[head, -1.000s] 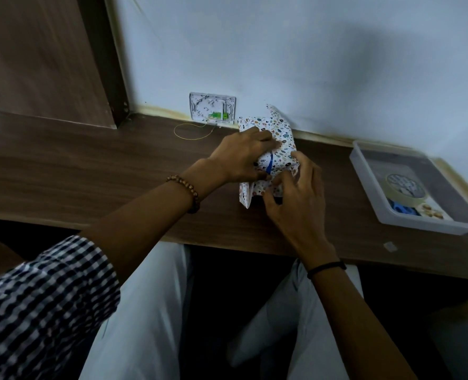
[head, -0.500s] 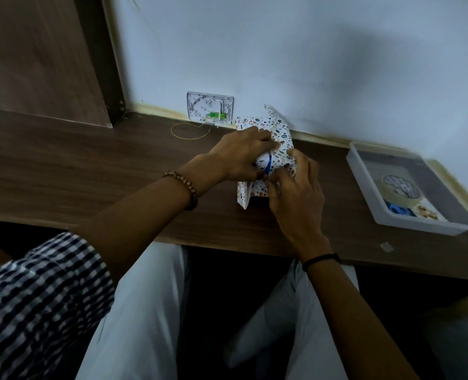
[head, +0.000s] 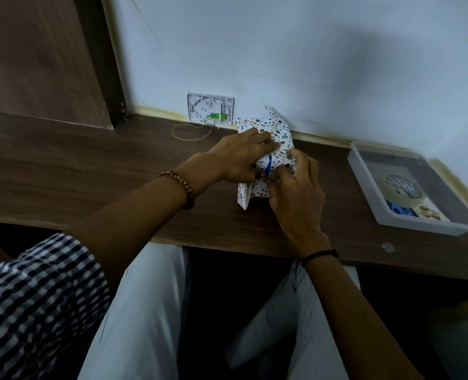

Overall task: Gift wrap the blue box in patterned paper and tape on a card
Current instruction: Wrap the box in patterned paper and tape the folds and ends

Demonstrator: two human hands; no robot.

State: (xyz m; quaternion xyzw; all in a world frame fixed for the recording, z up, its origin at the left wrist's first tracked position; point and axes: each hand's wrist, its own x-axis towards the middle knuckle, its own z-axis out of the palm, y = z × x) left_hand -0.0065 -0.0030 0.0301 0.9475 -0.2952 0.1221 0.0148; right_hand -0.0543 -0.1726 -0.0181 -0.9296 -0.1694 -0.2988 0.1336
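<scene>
On the brown wooden desk (head: 90, 174) in front of you sits one blue box (head: 267, 168), close to the white wall. It is almost fully covered by one sheet of white patterned paper (head: 280, 133) printed with small coloured shapes. Only a thin strip of blue shows between your two hands. One loose corner of paper stands up at the far side, and another flap sticks out on the near left.

Your left hand (head: 241, 157) reaches in from the left and lies over the top of the parcel. Its fingers curve over the paper and the thumb sits on the near side, gripping the paper against the box. A beaded bracelet (head: 180, 185) circles that wrist.

Your right hand (head: 295, 196) comes up from below, its back towards you. Its fingers are curled and pinch a fold of the paper at the near right edge of the box. A thin black band (head: 320, 255) circles that wrist. The two hands almost touch.

Well to the right stands one clear plastic tray (head: 430, 227). It holds one roll of tape (head: 400, 201), one blue item (head: 400, 209) too dim to identify, and a few small tan pieces (head: 428, 212).

Behind the parcel to the left, one white wall plate (head: 210, 108) sits low on the wall, with one loop of yellow wire (head: 190, 138) lying on the desk below it.
</scene>
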